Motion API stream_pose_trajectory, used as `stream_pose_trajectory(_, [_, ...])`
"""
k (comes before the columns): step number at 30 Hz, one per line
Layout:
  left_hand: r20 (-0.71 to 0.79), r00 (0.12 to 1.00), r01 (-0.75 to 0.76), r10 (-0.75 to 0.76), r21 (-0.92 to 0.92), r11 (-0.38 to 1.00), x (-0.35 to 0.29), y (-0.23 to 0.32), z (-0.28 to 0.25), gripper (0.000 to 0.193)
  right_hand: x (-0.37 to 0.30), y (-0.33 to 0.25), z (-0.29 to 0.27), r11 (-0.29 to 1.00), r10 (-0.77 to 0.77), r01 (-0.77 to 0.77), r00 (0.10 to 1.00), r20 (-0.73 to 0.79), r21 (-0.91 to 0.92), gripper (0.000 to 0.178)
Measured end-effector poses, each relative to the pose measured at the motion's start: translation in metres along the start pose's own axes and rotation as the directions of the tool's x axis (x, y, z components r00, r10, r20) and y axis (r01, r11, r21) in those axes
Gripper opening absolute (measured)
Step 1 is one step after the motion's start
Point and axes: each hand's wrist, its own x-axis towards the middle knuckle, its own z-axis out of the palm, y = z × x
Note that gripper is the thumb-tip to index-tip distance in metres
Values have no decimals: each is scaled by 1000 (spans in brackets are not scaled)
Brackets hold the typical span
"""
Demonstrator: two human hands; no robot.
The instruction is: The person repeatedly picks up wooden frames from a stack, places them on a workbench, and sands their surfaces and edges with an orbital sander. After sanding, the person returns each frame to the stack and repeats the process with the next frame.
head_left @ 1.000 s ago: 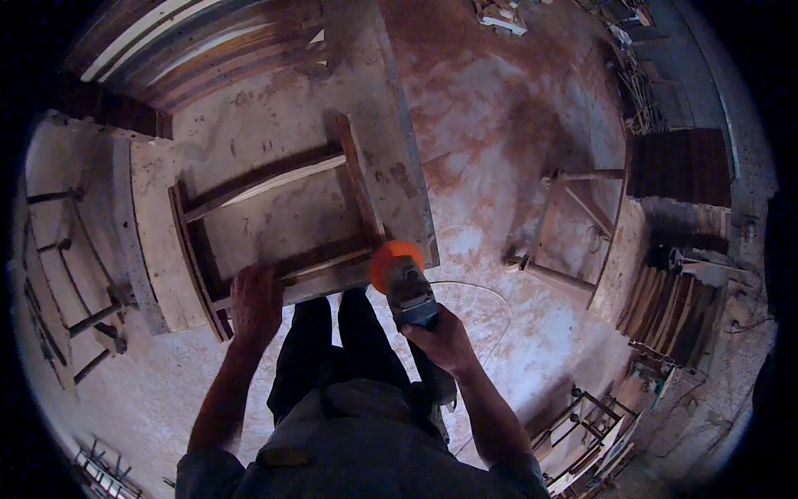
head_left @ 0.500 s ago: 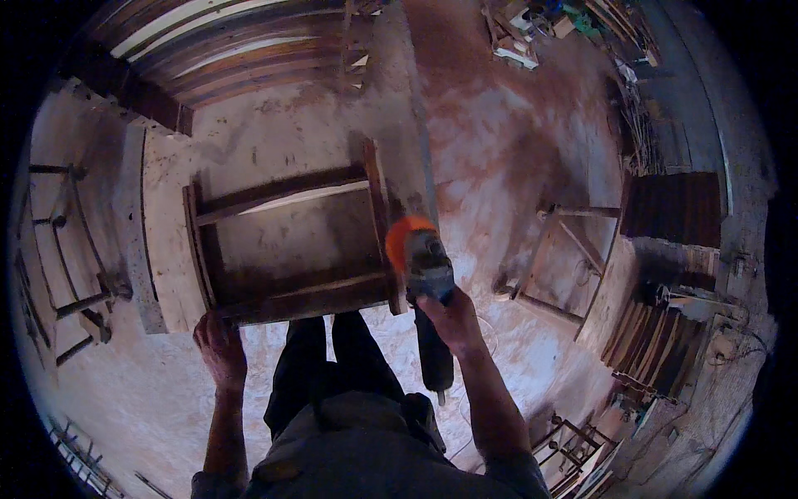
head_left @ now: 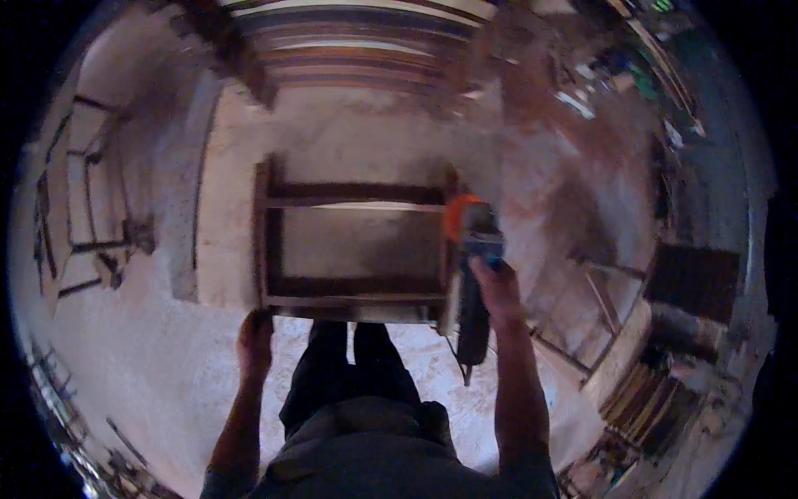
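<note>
A dark wooden frame [head_left: 362, 304] with two long rails and two side pieces lies on the pale workbench [head_left: 226, 200] before me. My left hand [head_left: 254, 343] is closed on the frame's near left corner. In my right hand [head_left: 499, 295] is an angle grinder [head_left: 474, 320], its body pointing back toward me and its cord trailing from the end. The grinder's orange disc [head_left: 456, 216] is against or just beside the frame's right side piece; blur hides whether they touch.
Stacked wooden boards [head_left: 357, 54] lie across the bench's far end. A wooden frame [head_left: 104, 245] stands on the floor at left, another [head_left: 603, 303] at right. Further right are a dark slatted stack [head_left: 692, 283] and a pile of wood pieces [head_left: 652, 407]. Dust coats the floor.
The view has swung, shifting the scene rightward and levelling the frame in it. The grinder's disc has moved up along the frame's right side piece. My left hand keeps its corner.
</note>
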Motion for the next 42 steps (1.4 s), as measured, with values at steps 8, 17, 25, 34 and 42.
stream_pose_trajectory(8, [-35,973,200,-228,-366,909,-15,26,5,30,-19,-31,59,998,30,-19,982,188,-60,39])
stream_pose_trajectory(17, [63,945,314,-322,-466,827,-26,30,0,49,-20,-86,195,949,-90,223,869,487,-224,48])
stream_pose_trajectory(25, [119,932,360,-344,-426,830,-22,40,-8,36,-7,-102,230,894,-2,229,862,507,-386,45])
stream_pose_trajectory(34, [210,903,421,-374,-601,679,-27,14,-17,41,-54,-85,197,892,-43,306,790,612,-332,46])
stream_pose_trajectory(42, [165,909,406,-384,-562,720,-26,-12,-30,49,-91,-61,199,847,31,345,729,684,-406,51])
